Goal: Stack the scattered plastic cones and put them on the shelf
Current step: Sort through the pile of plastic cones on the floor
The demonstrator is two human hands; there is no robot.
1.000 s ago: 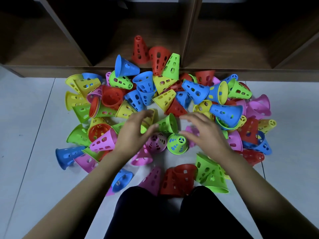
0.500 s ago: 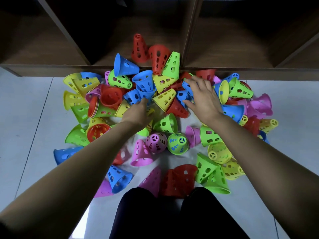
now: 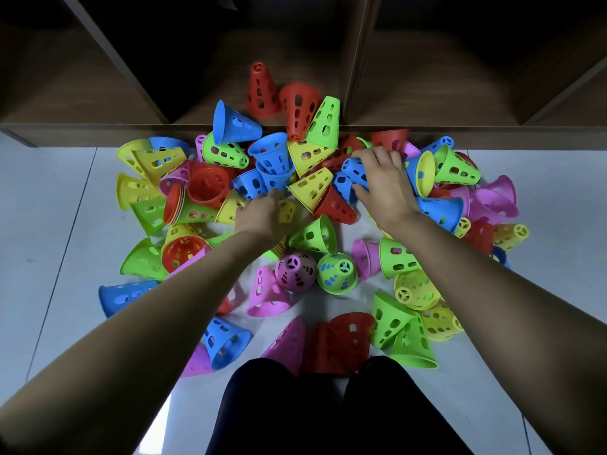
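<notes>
Several perforated plastic cones in blue, yellow, green, red and pink lie scattered on the pale floor point(image 3: 56, 205) in front of a dark wooden shelf point(image 3: 98, 129). My right hand point(image 3: 382, 185) reaches into the far part of the pile and grips a blue cone point(image 3: 356, 170), fingers over it and thumb below. My left hand point(image 3: 261, 216) lies on the pile's middle, knuckles up, with its fingertips at a blue cone point(image 3: 253, 185) and a yellow cone point(image 3: 287, 211) under it. The left fingers are hidden, so their hold is unclear.
Two red cones point(image 3: 259, 90) and a green cone point(image 3: 325, 123) sit at the mouth of the shelf's middle compartment. A shelf divider point(image 3: 358, 60) rises right of them. My dark-clothed knees point(image 3: 295, 405) are at the pile's near edge. Bare floor flanks the pile.
Both hands have gone from the pile's near middle toward the shelf. My right hand has closed round a blue cone at the far side. The left hand has settled by the blue cones.
</notes>
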